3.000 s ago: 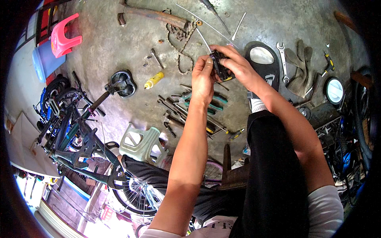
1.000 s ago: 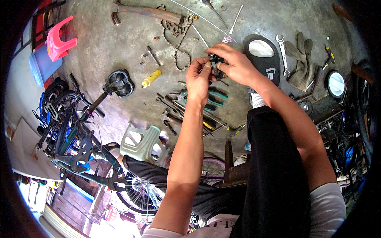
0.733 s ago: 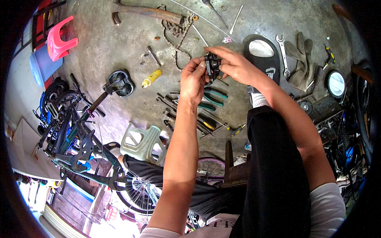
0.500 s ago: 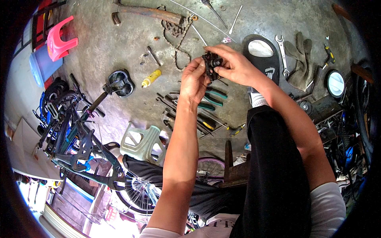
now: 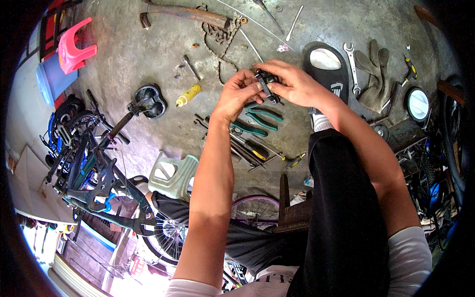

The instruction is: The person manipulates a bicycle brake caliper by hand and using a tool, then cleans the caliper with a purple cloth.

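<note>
Both hands hold a small black bicycle part (image 5: 267,85), shaped like a derailleur, over the concrete floor. My left hand (image 5: 236,95) pinches its left side, thumb laid against it. From the other side my right hand (image 5: 295,83) grips it with thumb and bent fingers; some fingertips are hidden behind it. Just below the hands lie green-handled pliers (image 5: 265,119) and several other tools. A rusty chain (image 5: 221,58) lies on the floor beyond my left hand, next to a wooden-handled hammer (image 5: 190,16).
A yellow bottle (image 5: 188,95) and a black bicycle saddle (image 5: 150,101) lie to the left, near a bicycle frame (image 5: 106,183). A wrench (image 5: 352,69), a grey glove (image 5: 374,74) and my sandalled foot (image 5: 329,74) are at right. A pink stool (image 5: 76,49) stands far left.
My left hand and forearm have shifted slightly left, and the left wrist has turned. The black part is tilted differently between the hands. More of the pliers below shows.
</note>
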A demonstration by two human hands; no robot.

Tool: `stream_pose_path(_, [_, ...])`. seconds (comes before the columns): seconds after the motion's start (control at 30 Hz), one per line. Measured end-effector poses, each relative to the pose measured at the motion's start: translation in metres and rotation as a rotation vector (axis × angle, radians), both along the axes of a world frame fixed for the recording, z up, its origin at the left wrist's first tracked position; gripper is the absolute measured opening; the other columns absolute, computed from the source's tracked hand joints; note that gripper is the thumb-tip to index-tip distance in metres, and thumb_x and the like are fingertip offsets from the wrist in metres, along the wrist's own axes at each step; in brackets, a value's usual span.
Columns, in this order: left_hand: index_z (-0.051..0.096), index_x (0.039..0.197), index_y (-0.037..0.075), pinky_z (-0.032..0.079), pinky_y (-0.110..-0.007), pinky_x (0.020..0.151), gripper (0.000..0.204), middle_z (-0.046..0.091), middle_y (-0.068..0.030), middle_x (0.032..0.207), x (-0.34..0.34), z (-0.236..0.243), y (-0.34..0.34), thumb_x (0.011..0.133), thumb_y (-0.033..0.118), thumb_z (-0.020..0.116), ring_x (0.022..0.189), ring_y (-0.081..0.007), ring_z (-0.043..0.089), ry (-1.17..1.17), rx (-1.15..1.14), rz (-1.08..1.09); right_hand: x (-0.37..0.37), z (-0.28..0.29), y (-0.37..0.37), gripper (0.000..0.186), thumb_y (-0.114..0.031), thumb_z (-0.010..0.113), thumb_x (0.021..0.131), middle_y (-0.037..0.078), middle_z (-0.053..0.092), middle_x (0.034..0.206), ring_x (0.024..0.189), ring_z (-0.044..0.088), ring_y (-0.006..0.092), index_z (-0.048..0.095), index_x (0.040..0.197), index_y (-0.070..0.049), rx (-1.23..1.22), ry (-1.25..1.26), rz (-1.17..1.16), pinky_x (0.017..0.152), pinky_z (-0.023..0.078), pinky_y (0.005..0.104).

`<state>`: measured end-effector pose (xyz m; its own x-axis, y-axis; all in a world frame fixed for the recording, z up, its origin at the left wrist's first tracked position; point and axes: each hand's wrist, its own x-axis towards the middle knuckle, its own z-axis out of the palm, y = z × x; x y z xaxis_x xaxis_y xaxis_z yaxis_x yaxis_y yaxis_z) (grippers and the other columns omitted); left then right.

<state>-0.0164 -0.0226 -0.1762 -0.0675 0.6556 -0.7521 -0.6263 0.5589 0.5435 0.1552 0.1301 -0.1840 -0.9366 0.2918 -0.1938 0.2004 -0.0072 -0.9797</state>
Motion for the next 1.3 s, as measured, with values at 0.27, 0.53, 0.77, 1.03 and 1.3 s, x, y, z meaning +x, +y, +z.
stream_pose_path(0.27, [0.061,0.113,0.004,0.059,-0.032,0.071,0.012,0.067,-0.0067,0.102,0.016,0.008,0.013,0.102,0.005,0.061,0.086,-0.0173,0.067,0.08,-0.005,0.137,-0.002,-0.002,-0.002,0.053,0.0,0.061,0.087,0.02,0.058,0.134,0.13,0.056,0.038,0.055,0.14,-0.003,0.019,0.045,-0.092,0.111,0.044,0.0424])
stream_pose_path(0.53, [0.058,0.123,-0.001,0.057,-0.029,0.075,0.024,0.064,-0.0048,0.106,0.031,0.007,0.008,0.1,0.004,0.064,0.089,-0.0137,0.063,0.139,0.028,0.179,-0.001,-0.004,-0.002,0.064,0.009,0.058,0.081,0.021,0.056,0.137,0.132,0.054,0.0379,0.053,0.144,-0.002,-0.03,0.02,-0.066,0.114,0.042,0.0419])
stream_pose_path(0.77, [0.06,0.116,0.005,0.058,-0.028,0.073,0.025,0.063,-0.0002,0.103,0.021,0.001,0.007,0.094,-0.002,0.07,0.086,-0.0091,0.061,0.397,0.002,-0.067,-0.001,-0.004,-0.002,0.068,0.009,0.058,0.082,0.022,0.055,0.142,0.135,0.053,0.0373,0.049,0.148,-0.001,-0.053,-0.017,-0.068,0.115,0.041,0.0409])
stream_pose_path(1.03, [0.063,0.101,0.004,0.054,-0.026,0.061,0.022,0.067,-0.0012,0.085,0.025,-0.013,-0.002,0.086,-0.007,0.076,0.073,-0.0084,0.063,0.218,0.071,0.172,-0.001,-0.004,0.0,0.065,0.005,0.06,0.084,0.021,0.055,0.141,0.135,0.053,0.0374,0.051,0.147,-0.003,-0.056,0.005,-0.016,0.114,0.042,0.0413])
stream_pose_path(1.3, [0.069,0.115,0.005,0.056,-0.026,0.063,0.031,0.07,-0.0024,0.097,0.016,-0.007,-0.001,0.088,-0.008,0.074,0.082,-0.0115,0.066,0.216,-0.022,0.037,0.0,-0.005,-0.002,0.062,0.002,0.06,0.084,0.019,0.056,0.135,0.128,0.056,0.0369,0.054,0.145,-0.004,-0.027,0.01,-0.027,0.111,0.043,0.0407])
